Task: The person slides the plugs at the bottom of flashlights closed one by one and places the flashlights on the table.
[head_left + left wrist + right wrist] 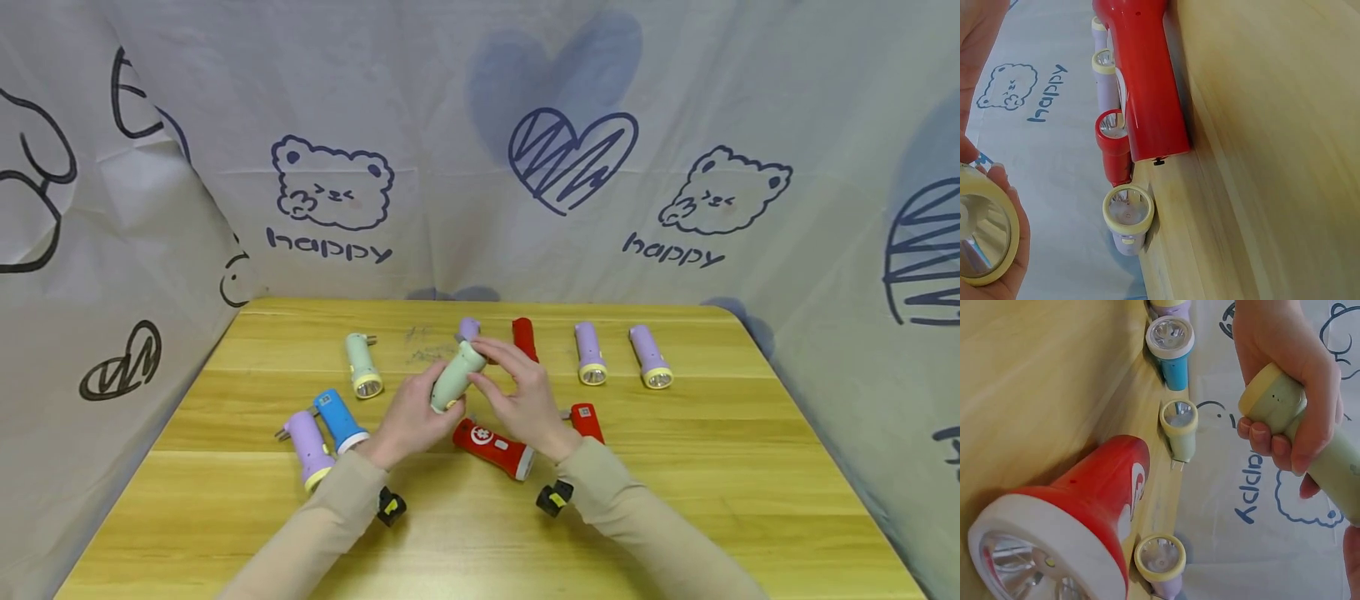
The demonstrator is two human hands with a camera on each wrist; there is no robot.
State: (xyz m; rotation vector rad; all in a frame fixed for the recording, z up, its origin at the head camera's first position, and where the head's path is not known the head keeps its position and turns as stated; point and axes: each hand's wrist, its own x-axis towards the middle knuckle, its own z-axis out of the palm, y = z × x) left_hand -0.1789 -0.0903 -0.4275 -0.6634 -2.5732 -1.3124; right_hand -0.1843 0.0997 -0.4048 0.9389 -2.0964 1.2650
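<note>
Above the middle of the table, a pale green flashlight (457,377) is held tilted between both hands. My left hand (415,412) grips it around the head end, fingers curled about the cream rim, as the right wrist view shows. Its lens (982,234) faces the camera in the left wrist view. At the tail end my right hand (522,398) pinches it between thumb and fingertips. Below the hands lies a red flashlight (491,446) with a white rim. Another red flashlight (587,422) is partly hidden by the right forearm.
Purple (307,446) and blue (339,419) flashlights lie at the left. Behind stand a green flashlight (362,365), a partly hidden purple one (468,327), a red one (525,337) and two purple ones (588,350) to the right. A printed cloth (450,167) hangs along the table's back edge.
</note>
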